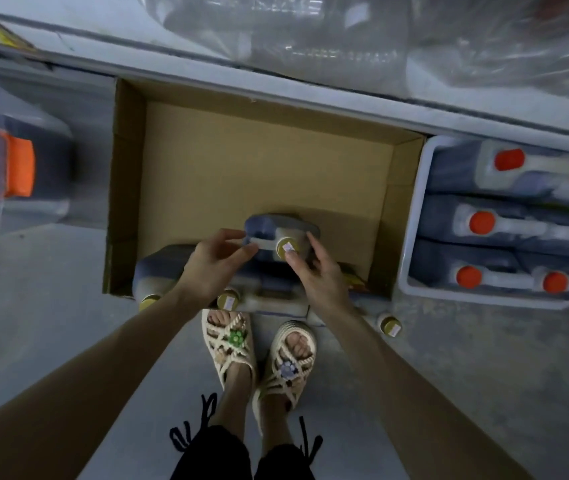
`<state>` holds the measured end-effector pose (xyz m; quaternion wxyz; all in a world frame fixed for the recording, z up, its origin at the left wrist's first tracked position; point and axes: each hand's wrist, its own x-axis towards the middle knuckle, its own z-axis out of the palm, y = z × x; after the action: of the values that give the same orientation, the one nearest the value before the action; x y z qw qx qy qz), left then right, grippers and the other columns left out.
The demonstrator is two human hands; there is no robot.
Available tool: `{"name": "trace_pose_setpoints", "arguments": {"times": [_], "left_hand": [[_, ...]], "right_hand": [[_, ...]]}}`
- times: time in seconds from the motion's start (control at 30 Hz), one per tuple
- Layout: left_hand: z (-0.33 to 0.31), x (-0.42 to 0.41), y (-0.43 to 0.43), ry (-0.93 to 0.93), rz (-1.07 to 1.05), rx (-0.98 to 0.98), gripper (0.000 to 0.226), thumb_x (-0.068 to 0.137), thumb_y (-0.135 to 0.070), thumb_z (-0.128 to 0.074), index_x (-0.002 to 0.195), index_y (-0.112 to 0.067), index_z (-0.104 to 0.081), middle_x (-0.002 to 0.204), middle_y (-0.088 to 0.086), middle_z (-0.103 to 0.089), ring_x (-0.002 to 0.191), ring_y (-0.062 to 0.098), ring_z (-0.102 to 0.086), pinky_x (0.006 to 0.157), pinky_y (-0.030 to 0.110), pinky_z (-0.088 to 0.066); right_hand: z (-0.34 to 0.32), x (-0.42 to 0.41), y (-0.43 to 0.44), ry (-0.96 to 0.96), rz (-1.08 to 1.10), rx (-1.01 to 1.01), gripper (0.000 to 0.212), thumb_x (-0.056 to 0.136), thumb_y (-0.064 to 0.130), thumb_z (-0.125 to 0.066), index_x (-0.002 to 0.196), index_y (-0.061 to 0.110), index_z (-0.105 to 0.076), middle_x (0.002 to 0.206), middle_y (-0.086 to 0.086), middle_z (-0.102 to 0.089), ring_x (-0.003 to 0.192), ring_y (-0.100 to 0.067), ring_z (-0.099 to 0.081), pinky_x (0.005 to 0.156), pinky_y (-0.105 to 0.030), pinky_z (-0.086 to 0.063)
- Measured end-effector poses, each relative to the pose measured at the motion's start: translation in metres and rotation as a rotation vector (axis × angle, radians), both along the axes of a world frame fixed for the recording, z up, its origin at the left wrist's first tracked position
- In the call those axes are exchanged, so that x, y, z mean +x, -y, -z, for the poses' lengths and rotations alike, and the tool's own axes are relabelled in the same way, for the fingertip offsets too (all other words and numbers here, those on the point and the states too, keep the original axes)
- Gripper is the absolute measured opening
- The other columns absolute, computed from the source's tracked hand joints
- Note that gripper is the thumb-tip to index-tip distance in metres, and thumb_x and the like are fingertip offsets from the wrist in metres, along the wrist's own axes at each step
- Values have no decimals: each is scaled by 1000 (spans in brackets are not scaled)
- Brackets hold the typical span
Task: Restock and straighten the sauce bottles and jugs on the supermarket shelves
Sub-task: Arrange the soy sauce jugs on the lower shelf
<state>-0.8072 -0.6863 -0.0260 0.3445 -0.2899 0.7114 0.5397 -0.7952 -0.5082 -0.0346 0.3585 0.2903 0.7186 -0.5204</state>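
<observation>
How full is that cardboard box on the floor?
Mostly empty. The cardboard box shows bare floor across its far part; only yellow-capped jugs sit along its near edge, where both hands reach.

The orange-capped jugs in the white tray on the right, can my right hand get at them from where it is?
Probably yes. The orange-capped jugs sit uncovered, caps up, in the white tray. Your right hand, open by the yellow-capped jug, has only the cardboard box wall between.

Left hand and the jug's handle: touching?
Touching. The head view shows the left hand with fingertips pinching the handle of the gold-capped jug in the box.
</observation>
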Motion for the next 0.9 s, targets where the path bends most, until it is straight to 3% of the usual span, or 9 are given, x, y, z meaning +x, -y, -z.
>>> {"name": "trace_pose_setpoints", "arguments": {"times": [0.13,0.3,0.4,0.47,0.53,0.67,0.73,0.83,0.9], "left_hand": [[5,-18,-2,-25,49,11,22,91,-28,-63,113,-23,-60,104,1,-67,98,18,-64,90,38,-51],[14,-43,-6,-76,124,55,31,95,-24,-58,125,-19,-56,112,-1,-61,94,5,-60,79,14,-48],[24,-55,-7,-107,180,42,37,95,-29,-57,130,-18,-55,125,0,-58,114,14,-55,97,28,-45],[30,-60,-9,-147,179,57,35,95,-27,-57,129,-17,-56,122,-1,-59,117,15,-53,102,32,-43],[36,-65,-11,-168,179,80,29,96,-26,-56,125,-23,-55,116,-4,-59,116,13,-53,101,30,-43],[50,-76,-12,-271,177,89,23,87,-47,-59,108,-37,-56,104,-12,-64,107,12,-59,99,32,-46],[57,-81,-11,-285,158,96,31,75,-59,-55,102,-43,-55,97,-18,-64,97,4,-61,92,27,-48],[66,-88,-13,-273,163,106,27,79,-55,-57,100,-37,-55,95,-8,-63,92,7,-58,87,28,-47],[72,-94,-14,-247,198,128,15,90,-44,-57,97,-32,-54,96,1,-57,91,12,-53,81,27,-45]], "right_hand": [[2,-21,1,-56,-28,-14,60,96,40,-54,149,21,-33,150,4,-39,135,-7,-36,98,-15,-31],[7,-46,1,-105,-44,-6,56,97,41,-50,146,18,-38,146,2,-45,129,-6,-41,97,-10,-32],[15,-59,1,-122,-33,2,52,97,43,-50,143,17,-44,141,1,-50,126,-7,-45,97,-9,-35],[20,-67,1,-120,-17,7,55,96,49,-48,142,18,-46,140,2,-53,127,-11,-47,106,-24,-38],[27,-76,2,-130,8,15,55,95,53,-47,138,19,-50,135,0,-56,123,-15,-52,105,-32,-42],[36,-94,4,-147,75,3,45,96,50,-47,132,23,-56,124,4,-61,110,-10,-57,90,-20,-45],[42,-99,3,-169,63,7,44,97,47,-47,132,22,-56,126,3,-60,112,-10,-56,92,-20,-46],[53,-99,-1,-160,40,12,53,96,48,-48,143,23,-45,140,1,-50,125,-14,-49,106,-30,-41],[58,-97,-5,-120,33,3,58,96,50,-47,147,26,-37,146,2,-43,128,-14,-44,105,-31,-38]]}}
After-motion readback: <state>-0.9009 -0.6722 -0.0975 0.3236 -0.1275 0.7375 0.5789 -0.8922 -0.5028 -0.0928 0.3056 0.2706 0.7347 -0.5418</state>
